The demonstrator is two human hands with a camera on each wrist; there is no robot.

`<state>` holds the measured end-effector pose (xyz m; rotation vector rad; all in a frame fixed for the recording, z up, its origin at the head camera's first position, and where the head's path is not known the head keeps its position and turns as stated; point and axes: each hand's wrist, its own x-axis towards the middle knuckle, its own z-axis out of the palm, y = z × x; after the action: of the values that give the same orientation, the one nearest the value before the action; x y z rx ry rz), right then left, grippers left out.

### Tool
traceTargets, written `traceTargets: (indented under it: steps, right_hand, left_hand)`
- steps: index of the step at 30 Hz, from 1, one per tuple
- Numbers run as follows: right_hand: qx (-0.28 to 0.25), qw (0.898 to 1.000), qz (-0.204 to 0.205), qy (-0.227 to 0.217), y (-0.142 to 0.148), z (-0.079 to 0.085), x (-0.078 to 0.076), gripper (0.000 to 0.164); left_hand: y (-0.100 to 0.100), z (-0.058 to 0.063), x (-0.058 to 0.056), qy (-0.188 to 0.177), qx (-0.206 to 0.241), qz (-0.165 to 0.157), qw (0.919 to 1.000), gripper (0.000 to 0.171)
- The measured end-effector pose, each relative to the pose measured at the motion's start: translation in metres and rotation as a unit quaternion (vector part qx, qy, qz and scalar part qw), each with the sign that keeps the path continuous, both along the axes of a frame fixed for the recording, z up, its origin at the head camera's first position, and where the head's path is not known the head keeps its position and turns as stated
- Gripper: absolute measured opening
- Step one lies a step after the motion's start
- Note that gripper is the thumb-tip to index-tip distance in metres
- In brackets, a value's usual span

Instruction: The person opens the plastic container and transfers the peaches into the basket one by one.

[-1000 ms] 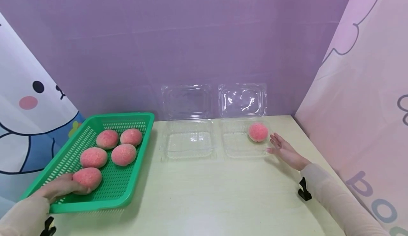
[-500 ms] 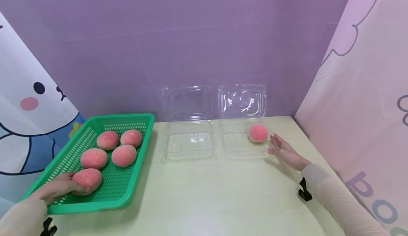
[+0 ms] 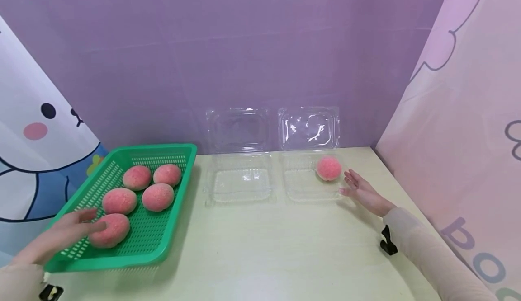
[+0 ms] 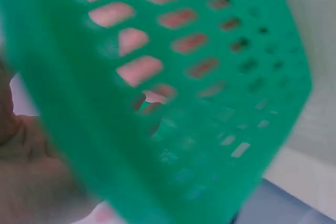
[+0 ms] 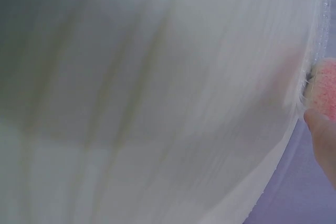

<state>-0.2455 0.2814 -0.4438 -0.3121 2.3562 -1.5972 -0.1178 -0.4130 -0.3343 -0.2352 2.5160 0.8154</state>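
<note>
At the left in the head view, my left hand (image 3: 61, 233) hovers over the near corner of a green plastic basket (image 3: 163, 242). Its thumb overlaps the left side of the nearest pink peach (image 3: 111, 231), and its fingers are spread and extended. The left wrist view looks through the slotted basket wall (image 4: 173, 171), which hides part of that hand. My right hand (image 3: 366, 195), fingers extended, is beside the right edge of a clear clamshell box (image 3: 303, 190). One pink peach (image 3: 329, 168) sits in that box. The right wrist view catches only a fingertip (image 5: 323, 135) by this peach.
Several other peaches (image 3: 158, 197) lie in the basket. A second clear clamshell box (image 3: 242, 185) stands between basket and right-hand box, its lid (image 3: 238, 131) raised against the purple backdrop (image 3: 244, 57). The pale table (image 3: 252, 251) spreads out in front; printed cloth (image 3: 464, 134) hangs at the right.
My left hand has let go of the nearest peach, its fingers lifting and drawing back to the left. That peach remains in the basket. My right hand has stayed put.
</note>
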Motion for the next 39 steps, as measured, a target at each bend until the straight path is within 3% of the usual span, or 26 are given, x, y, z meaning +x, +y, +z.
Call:
traceTargets:
  steps: [6, 12, 17, 22, 26, 34, 39]
  right_hand:
    - [-0.01, 1.0, -0.002, 0.001, 0.001, -0.001, -0.002, 0.088]
    - [-0.007, 1.0, 0.001, 0.001, 0.002, -0.003, -0.002, 0.089]
    - [-0.012, 1.0, 0.001, 0.002, 0.001, -0.004, -0.001, 0.089]
    - [-0.011, 1.0, 0.0, 0.006, 0.001, -0.005, -0.001, 0.089]
    - [-0.002, 1.0, 0.0, 0.008, 0.001, -0.004, -0.001, 0.088]
    - [-0.009, 1.0, 0.0, 0.005, 0.001, -0.003, -0.003, 0.088]
    - [-0.017, 1.0, 0.0, 0.002, 0.002, -0.003, -0.003, 0.089]
  left_hand:
    - [0.035, 0.019, 0.007, 0.097, -0.004, -0.038, 0.9946, 0.086]
    - [0.089, 0.034, 0.01, 0.186, -0.022, -0.048, 0.9811, 0.078]
    - [0.13, 0.047, 0.012, 0.248, 0.017, -0.071, 0.9659, 0.063]
    - [0.163, 0.053, 0.007, 0.273, 0.066, -0.076, 0.9567, 0.056]
    - [0.185, 0.051, -0.004, 0.3, 0.086, -0.085, 0.9462, 0.044]
    - [0.235, 0.047, -0.029, 0.267, 0.163, -0.095, 0.945, 0.037]
    - [0.271, 0.041, -0.046, 0.251, 0.185, -0.105, 0.9441, 0.03]
